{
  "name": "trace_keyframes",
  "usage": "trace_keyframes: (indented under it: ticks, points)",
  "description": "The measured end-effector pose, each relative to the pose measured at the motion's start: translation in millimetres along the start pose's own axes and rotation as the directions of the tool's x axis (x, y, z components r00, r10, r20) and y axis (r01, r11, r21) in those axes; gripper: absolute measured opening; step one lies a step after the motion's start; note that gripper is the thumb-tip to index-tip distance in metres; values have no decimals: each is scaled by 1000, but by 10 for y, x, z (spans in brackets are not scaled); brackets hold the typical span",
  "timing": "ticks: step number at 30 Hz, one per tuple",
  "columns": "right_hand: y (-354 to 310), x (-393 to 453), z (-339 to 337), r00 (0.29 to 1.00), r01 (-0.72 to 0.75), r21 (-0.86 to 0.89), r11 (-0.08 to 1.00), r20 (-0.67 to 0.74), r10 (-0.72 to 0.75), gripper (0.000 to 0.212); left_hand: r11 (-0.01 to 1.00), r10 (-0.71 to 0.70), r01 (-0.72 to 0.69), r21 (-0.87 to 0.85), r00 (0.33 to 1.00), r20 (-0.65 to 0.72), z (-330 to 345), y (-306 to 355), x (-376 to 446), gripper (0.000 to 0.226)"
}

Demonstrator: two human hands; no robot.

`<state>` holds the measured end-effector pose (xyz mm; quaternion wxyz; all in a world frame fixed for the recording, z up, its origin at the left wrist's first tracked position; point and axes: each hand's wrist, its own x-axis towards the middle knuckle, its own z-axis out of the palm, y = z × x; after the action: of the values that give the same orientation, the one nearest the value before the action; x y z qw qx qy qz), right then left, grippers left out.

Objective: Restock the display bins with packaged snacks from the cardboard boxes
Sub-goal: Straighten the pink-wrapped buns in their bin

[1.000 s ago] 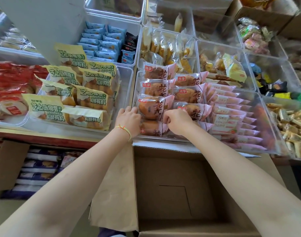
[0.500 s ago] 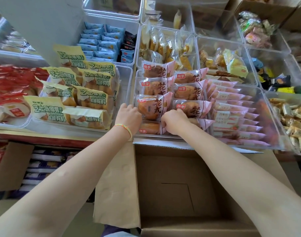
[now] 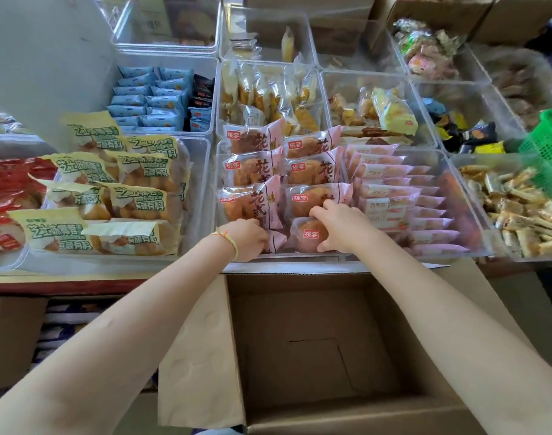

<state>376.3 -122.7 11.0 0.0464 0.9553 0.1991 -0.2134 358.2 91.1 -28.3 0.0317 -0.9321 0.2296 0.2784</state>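
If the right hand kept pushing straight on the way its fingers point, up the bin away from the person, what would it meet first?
Most likely the pink bun pack that sits just beyond the one under the right hand; its fingertips already seem to reach that pack's near edge. Further pink packs lie behind it in the same clear bin. Depth is hard to judge here.

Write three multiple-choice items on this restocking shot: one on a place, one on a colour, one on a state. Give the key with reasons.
1. Where is the open cardboard box?
A. below the bins, in front of the person
B. on top of the bins
C. left of the red packs

2. What colour is the basket at the right edge?
A. blue
B. green
C. white

3. What is the right hand doing?
A. hanging idle
B. gripping a pink bread pack
C. holding a box flap

Key: 1 A, it sits under both forearms; 2 B, its mesh is green; 3 B, fingers curl round the pack.
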Motion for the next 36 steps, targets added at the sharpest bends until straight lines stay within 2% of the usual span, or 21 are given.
trace_keyframes:
  ticks: [4,7,9,10,11,13,14,15,17,19,20,23,27,29,31,34,35,36]
  points:
    - [36,15,36,999,26,-43,999,-45,-28,67,997,-34,37,-65,999,42,107,-33,77,39]
    - [119,-9,-56,992,-32,-48,998,-122,26,65,995,-42,47,-92,997,64,69,-45,78,40]
    - [135,-16,-63,991,-37,-37,999,-127,32,64,987,-72,65,-148,996,-42,11,-42,47,35]
    - [122,-18,-59,994,-23,-33,999,-109,19,64,982,-101,75,-172,983,-153,-5,-40,31,33]
    - [101,-16,-60,996,-4,-31,1000,-85,2,64,978,-143,87,-190,941,-307,-22,-34,1,30]
    - [61,-1,-79,999,21,-40,999,-36,-22,63,971,-228,131,-198,752,-619,-47,-43,-51,20]
    - [43,5,-91,999,21,-55,998,-25,-22,63,966,-258,173,-192,667,-699,-67,-64,-57,22]
    - [24,14,-95,1000,16,-76,997,-22,-18,62,956,-292,221,-193,644,-707,-93,-96,-48,36]
    - [-9,24,-79,1000,17,-97,995,-4,-17,61,940,-341,279,-195,749,-568,-143,-179,-2,66]
    - [-20,31,-77,999,37,-89,995,34,-34,61,935,-354,313,-167,844,-403,-151,-235,69,80]
    - [-13,33,-88,999,43,-89,995,27,-40,61,936,-352,318,-153,867,-352,-131,-253,96,84]
    - [17,40,-97,998,40,-128,991,-45,-46,60,936,-352,320,-148,872,-342,-92,-282,145,81]
    - [-13,51,-87,994,30,-102,994,104,-19,62,954,-297,289,-74,890,-345,-100,-310,185,59]
    - [-9,85,-159,989,36,-143,989,146,-15,61,959,-281,274,-66,907,-313,-89,-304,205,61]
    - [-5,122,-270,996,42,-119,992,88,-31,52,962,-271,264,-63,919,-286,-85,-292,212,67]
    - [2,188,-427,977,22,-73,997,-210,-37,35,967,-254,247,-61,919,-303,-113,-308,199,66]
    - [10,230,-443,961,10,-103,995,-272,-38,33,970,-241,237,-53,916,-321,-130,-322,200,66]
    - [16,276,-435,960,0,-130,991,-277,-36,35,974,-222,224,-36,913,-342,-146,-336,203,67]
